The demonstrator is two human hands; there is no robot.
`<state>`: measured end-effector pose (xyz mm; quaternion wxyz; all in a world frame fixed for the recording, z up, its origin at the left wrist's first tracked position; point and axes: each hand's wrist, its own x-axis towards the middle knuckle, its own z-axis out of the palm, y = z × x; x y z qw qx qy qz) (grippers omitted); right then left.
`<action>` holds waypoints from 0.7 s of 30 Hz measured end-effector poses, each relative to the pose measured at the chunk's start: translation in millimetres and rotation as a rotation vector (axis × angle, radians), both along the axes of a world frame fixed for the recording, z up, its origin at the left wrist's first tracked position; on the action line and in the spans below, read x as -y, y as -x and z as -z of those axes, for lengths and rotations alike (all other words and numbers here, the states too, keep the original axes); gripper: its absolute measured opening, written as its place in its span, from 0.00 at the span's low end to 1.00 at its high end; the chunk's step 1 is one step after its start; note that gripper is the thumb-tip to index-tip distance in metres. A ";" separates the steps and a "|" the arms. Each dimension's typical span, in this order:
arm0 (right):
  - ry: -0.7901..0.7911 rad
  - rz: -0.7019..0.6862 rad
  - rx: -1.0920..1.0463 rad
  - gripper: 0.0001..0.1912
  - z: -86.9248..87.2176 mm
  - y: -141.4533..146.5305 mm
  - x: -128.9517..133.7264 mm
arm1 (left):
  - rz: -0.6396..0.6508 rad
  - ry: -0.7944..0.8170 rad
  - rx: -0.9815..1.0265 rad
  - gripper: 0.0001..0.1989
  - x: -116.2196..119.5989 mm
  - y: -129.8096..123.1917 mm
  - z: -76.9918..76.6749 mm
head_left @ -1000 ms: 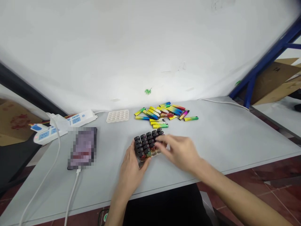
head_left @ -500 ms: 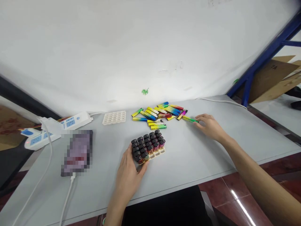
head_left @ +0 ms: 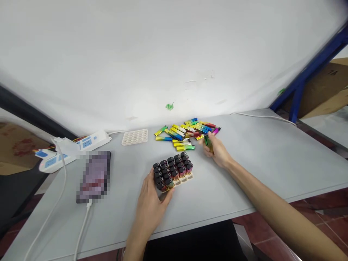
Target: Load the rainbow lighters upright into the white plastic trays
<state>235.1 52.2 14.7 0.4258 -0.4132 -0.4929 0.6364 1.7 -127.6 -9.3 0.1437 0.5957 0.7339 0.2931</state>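
My left hand is closed around the near left corner of a cream slotted tray. Black-topped lighters stand upright in rows in this tray, and three bare slots show along its front right edge. To the right and farther back, my right hand grips a green lighter, raised above the tabletop. Behind it lies a loose pile of shiny lighters in yellow, blue, green, red and purple.
A second cream tray with bare slots lies near the wall. On the left are a white power strip and a blurred phone with a charging cable. Another white cable runs along the back right.
My right hand has lifted the green lighter off the table beside the pile and moved left with it, turning it more upright. My left hand remains on the tray.
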 end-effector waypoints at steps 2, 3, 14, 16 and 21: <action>0.038 0.021 0.006 0.31 5.7 0.3 3.2 | -0.016 0.006 -0.012 0.40 0.0 -0.2 0.5; 0.057 0.034 0.003 0.31 7.4 -0.9 4.6 | -0.025 0.013 -0.019 0.40 -0.1 -0.4 0.6; 0.108 0.023 0.001 0.25 4.8 -7.2 12.4 | -0.064 0.063 -0.011 0.41 0.2 -1.6 -2.7; 0.101 0.027 -0.001 0.26 3.6 -7.4 13.4 | -0.057 0.066 -0.012 0.40 0.2 -1.5 -3.2; 0.072 0.044 0.013 0.28 2.6 -8.1 14.9 | -0.050 0.060 -0.022 0.34 -1.4 -1.9 -3.8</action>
